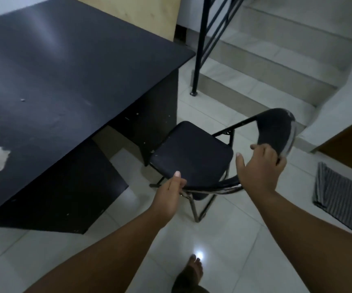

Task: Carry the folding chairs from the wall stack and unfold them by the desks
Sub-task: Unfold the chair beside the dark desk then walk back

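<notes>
A black folding chair (192, 153) stands unfolded on the tiled floor at the right end of the black desk (65, 81), its seat flat and its worn backrest toward the stairs. My left hand (168, 193) grips the near edge of the seat, thumb on top and fingers curled under. My right hand (259, 166) holds the lower end of the curved backrest, fingers wrapped over its edge.
Tiled stairs (276, 60) with a black railing post (198, 60) rise behind the chair. A striped mat (340, 197) lies on the floor at the right, by a wooden door. A pale board leans behind the desk. My bare foot (192, 273) is at the bottom.
</notes>
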